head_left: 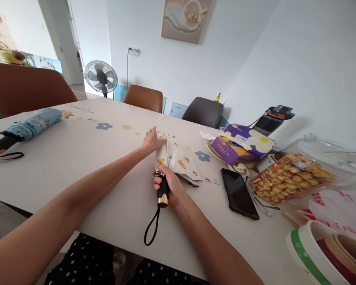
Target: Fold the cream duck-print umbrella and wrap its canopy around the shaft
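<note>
I'm seeing a white cloth-covered table (91,158) carrying a cream folding umbrella with duck prints (180,160) mid-surface. A blue folded umbrella (32,124) is lying by the left edge. A flat black phone (239,194), a purple cardboard box (240,144) and a clear snack bag (290,178) are sitting toward the right edge.

Home dining room, table (86,158), chairs (144,97), fan (101,77)

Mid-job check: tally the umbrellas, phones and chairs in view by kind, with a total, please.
Folded umbrellas: 2, cream cartoon-print fabric umbrella gripped by right hand, pale blue fabric umbrella
Phones: 1, black slab smartphone
Chairs: 3, brown padded chair at left, brown padded chair opposite, dark grey padded chair
Total: 6
</note>
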{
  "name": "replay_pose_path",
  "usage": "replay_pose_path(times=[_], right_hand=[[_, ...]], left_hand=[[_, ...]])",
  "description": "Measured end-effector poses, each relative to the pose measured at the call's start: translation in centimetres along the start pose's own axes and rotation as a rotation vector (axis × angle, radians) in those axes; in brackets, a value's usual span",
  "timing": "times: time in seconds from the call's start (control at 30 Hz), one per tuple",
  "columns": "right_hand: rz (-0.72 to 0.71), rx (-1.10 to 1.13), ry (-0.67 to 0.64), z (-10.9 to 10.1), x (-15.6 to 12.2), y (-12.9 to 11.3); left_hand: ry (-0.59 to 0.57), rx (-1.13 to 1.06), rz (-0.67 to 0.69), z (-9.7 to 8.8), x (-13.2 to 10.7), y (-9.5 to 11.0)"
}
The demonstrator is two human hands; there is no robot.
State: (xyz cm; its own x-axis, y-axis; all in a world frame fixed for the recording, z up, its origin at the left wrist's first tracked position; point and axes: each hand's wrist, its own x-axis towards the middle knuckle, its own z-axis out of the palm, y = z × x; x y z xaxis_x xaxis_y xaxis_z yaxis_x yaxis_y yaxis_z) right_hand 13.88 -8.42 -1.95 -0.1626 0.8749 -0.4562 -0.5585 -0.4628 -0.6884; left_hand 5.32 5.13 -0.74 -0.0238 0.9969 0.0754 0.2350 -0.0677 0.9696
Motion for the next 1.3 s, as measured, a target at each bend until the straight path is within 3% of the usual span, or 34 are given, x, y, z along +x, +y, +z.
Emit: replay_pose_path(times=[0.07,0.1,0.2,0.27,0.33,0.37,0.47,0.6,0.73,0.87,1.03,1.17,1.3], right_hand=[[0.028,-0.002,0.017,0.2,-0.2,-0.1],[0.043,-0.002,0.020,0.3,-0.3,-0.1],[0.055,0.017,-0.004,0.4,-0.4,-0.1],[0.029,0.019,-0.018,0.2,-0.2,0.0],[-0.006,0.012,-0.015,0.0,0.0,0.1],[-0.019,0.008,-0.009,-0.1,0.2,0.1],[-0.037,0.008,0.001,-0.1,0.3,0.1],[-0.003,0.014,-0.036,0.0,0.1,0.0],[0.010,-0.001,-0.044,0.0,-0.1,-0.1],[0.013,-0.014,-0.011,0.1,0.0,-0.2],[0.023,-0.019,0.012,0.4,0.0,-0.3],[0.031,-0.036,0.019,0.5,-0.1,-0.4],[0.035,-0.045,0.019,0.4,-0.2,-0.5]], left_hand=[[0.019,0.235,0.260,0.5,-0.3,1.0],[-0.054,0.302,0.363,1.0,-0.7,1.7],[-0.483,0.462,0.537,3.5,-2.5,3.9],[-0.813,0.689,0.614,5.6,-3.7,4.8],[-0.980,0.909,0.646,7.5,-4.5,5.1],[-1.004,0.991,0.668,8.2,-4.7,5.0],[-0.937,1.074,0.795,9.3,-4.9,4.7],[-0.768,0.980,0.933,8.5,-4.5,5.2],[-0.552,0.818,0.903,6.2,-4.2,6.3],[-0.374,0.674,0.862,2.6,-4.0,6.8],[-0.236,0.505,0.674,-1.2,-3.6,6.2],[-0.215,0.474,0.665,-1.6,-3.4,5.4],[-0.134,0.543,0.784,-0.8,-3.5,4.9]])
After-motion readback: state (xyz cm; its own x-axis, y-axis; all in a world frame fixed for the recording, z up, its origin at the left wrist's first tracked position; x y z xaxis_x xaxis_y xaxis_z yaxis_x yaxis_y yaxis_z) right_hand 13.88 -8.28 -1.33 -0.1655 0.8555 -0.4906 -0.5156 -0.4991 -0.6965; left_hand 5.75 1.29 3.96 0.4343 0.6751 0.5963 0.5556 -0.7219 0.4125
